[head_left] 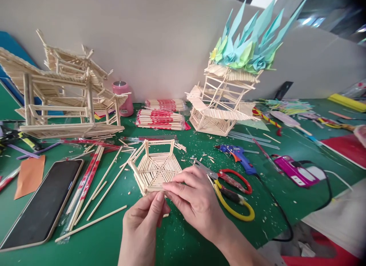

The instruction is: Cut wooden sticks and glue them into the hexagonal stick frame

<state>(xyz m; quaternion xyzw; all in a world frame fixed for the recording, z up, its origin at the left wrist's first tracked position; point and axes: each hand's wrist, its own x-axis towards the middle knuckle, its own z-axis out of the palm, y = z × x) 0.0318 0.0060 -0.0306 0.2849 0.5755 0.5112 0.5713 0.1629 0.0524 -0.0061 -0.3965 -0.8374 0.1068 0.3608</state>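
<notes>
A small hexagonal stick frame [159,167] with a spoked floor and short posts lies on the green table, directly in front of my hands. My left hand [145,216] is closed in a pinch just below its near edge; what sits between the fingertips is too small to make out. My right hand [194,199] is closed too, its fingertips meeting at the frame's near edge beside the left thumb. Whatever they grip is hidden. Loose sticks [107,186] lie left of the frame.
Stick pavilions [90,102] and a paper-topped stick tower [225,92] stand behind. Red-handled scissors [236,180], yellow-handled pliers [236,205], a blue glue gun [240,158] and its cord are on the right. A phone [42,205] lies left, wrapped stick bundles [160,119] at the back.
</notes>
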